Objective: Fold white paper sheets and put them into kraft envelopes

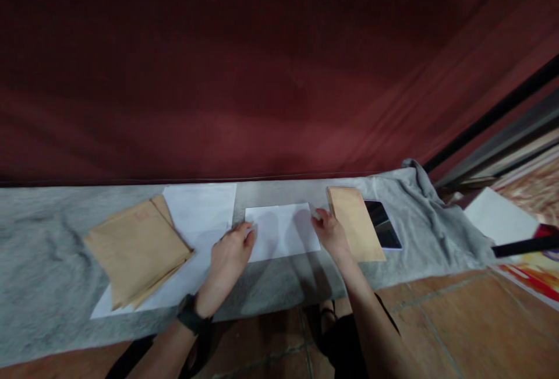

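A white sheet of paper (283, 232), with a faint crease down its middle, lies crosswise on the grey cloth in front of me. My left hand (230, 251), with a dark watch on the wrist, is closed at its left edge, thumb and fingers pinched together. At the upper right corner my right hand (331, 232) pinches the paper, and a bit of it rises at the fingertips. Left of my hands, a fanned stack of brown envelopes (140, 251) rests on larger white sheets (207, 207). Close by my right hand lies another stack of brown envelopes (356, 225).
A dark-screened phone or tablet (383, 225) is partly under the right envelopes. The grey cloth (39, 268) covers a long narrow surface, bunched at the right end. A dark red fabric-like wall (262, 76) rises behind. Tiled floor (471, 321) and a white box-like thing (500, 216) are at right.
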Demonstrator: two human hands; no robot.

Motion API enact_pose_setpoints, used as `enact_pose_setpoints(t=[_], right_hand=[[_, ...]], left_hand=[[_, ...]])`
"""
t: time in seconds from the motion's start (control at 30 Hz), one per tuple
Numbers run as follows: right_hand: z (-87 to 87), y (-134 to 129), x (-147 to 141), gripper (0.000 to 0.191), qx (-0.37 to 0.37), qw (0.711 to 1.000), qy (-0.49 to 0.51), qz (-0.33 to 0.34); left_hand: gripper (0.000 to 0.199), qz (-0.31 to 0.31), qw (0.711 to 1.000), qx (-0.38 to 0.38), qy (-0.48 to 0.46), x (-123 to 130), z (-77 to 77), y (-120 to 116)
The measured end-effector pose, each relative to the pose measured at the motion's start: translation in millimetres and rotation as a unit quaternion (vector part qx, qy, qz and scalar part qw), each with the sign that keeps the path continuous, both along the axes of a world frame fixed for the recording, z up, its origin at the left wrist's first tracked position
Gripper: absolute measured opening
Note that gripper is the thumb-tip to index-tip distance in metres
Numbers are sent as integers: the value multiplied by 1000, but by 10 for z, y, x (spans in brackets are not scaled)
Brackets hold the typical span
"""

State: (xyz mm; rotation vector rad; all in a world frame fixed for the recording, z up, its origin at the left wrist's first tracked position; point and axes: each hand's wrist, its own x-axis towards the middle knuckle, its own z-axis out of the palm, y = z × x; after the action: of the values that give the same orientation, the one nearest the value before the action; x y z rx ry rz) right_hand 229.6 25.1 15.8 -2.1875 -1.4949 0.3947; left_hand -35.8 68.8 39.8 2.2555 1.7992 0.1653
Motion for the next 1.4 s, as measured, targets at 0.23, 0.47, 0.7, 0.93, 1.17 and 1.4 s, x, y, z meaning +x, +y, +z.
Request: enact_pose_setpoints(t=[0.23,0.47,0.7,0.93,1.17,1.4], right_hand=[[-163,194,-601,47,144,978,52,140],[-288,238,-923,54,50,980,-27,190],[-289,265,-844,55,42,980,-74,179],[-363,234,-777,54,40,980,-133,144],[-417,218,-690,56,38,981,-160,100],[-415,174,-601,58,36,985,-159,60]], left_hand=[[57,-178,971,153,-39,494,-508,-162],[66,-280,950,137,-21,561,-687,-277],[61,-262,954,148,0,435,-711,-228],[58,-180,972,149,18,356,-617,-36],[61,-131,981,140,25,294,-565,103],[63,-105,984,138,31,263,-629,171]])
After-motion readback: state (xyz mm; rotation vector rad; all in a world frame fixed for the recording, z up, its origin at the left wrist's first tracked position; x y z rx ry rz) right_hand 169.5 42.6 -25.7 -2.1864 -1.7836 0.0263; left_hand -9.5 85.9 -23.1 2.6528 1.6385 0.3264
